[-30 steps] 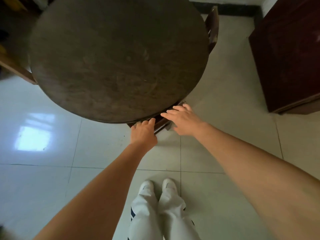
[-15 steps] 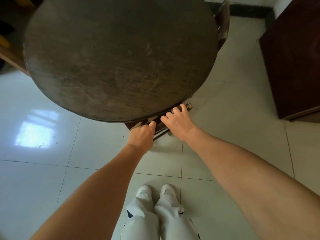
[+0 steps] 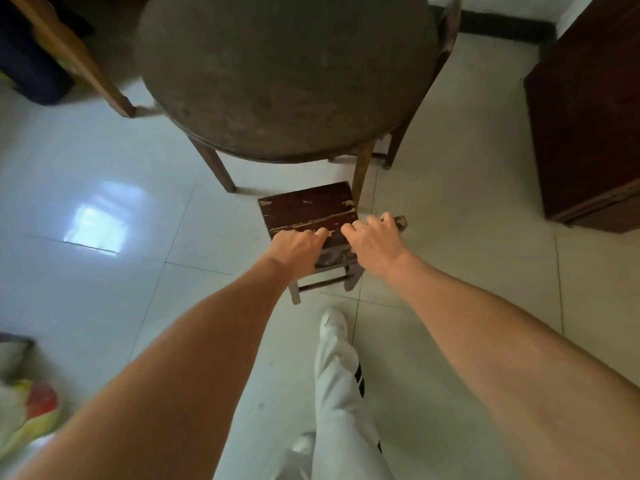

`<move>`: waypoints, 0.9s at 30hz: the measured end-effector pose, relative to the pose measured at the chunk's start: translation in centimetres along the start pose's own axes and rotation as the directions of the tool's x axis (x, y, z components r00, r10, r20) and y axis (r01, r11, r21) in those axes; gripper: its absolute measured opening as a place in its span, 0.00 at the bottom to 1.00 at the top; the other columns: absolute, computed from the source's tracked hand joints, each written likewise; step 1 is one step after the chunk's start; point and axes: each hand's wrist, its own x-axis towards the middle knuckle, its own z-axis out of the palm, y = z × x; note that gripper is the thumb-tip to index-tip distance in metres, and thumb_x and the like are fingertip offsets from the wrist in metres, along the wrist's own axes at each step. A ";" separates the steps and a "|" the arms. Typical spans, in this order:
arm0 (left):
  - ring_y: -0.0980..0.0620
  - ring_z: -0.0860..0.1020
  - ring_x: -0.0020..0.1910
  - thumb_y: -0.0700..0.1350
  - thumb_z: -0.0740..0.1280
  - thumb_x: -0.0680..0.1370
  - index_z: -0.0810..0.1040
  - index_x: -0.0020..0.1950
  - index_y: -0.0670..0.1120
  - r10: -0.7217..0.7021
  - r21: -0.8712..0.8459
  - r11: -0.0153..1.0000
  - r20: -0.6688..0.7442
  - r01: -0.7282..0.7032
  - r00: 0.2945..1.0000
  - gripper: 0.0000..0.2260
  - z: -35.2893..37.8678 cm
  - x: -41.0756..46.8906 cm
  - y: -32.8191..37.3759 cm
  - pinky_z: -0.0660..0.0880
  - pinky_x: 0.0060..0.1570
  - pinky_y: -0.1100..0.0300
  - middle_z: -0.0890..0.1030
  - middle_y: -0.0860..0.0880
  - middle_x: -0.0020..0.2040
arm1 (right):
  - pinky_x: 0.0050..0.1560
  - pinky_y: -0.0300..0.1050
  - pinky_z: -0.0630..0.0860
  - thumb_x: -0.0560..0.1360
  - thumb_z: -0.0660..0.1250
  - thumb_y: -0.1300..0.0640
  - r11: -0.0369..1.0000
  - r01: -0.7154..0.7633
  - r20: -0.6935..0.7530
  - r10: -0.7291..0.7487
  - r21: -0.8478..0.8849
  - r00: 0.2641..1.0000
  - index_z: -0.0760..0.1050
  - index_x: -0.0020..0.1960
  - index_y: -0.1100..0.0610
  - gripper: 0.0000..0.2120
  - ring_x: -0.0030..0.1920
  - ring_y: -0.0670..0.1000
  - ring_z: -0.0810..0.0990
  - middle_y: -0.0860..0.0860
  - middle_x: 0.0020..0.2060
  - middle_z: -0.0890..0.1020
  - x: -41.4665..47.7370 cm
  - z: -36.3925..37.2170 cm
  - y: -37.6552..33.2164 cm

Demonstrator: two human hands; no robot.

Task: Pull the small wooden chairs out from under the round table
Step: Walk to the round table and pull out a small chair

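No readable text, labels, brands or numbers anywhere in view. Only markings: black stripes on the white trouser leg (image 3: 359,377), not lettering. The colourful bag (image 3: 24,407) at lower left is too blurred to tell if it carries print.

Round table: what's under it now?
Under the round table only its legs show. The small chair, gripped by left hand and right hand, sits clear. The top hides the rest.

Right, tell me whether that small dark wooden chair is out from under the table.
Out: the small dark wooden chair has its whole seat showing in front of the round table.
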 end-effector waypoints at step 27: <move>0.47 0.80 0.45 0.40 0.63 0.77 0.61 0.69 0.45 0.062 0.033 0.998 -0.075 -0.060 0.995 0.22 15.4 -19.3 11.1 0.73 0.39 0.59 0.80 0.45 0.54 | 0.52 0.54 0.72 0.76 0.66 0.59 0.994 0.028 -0.043 -0.024 0.102 0.999 0.71 0.60 0.57 0.13 0.50 0.57 0.81 0.55 0.49 0.82 -22.3 10.8 -11.9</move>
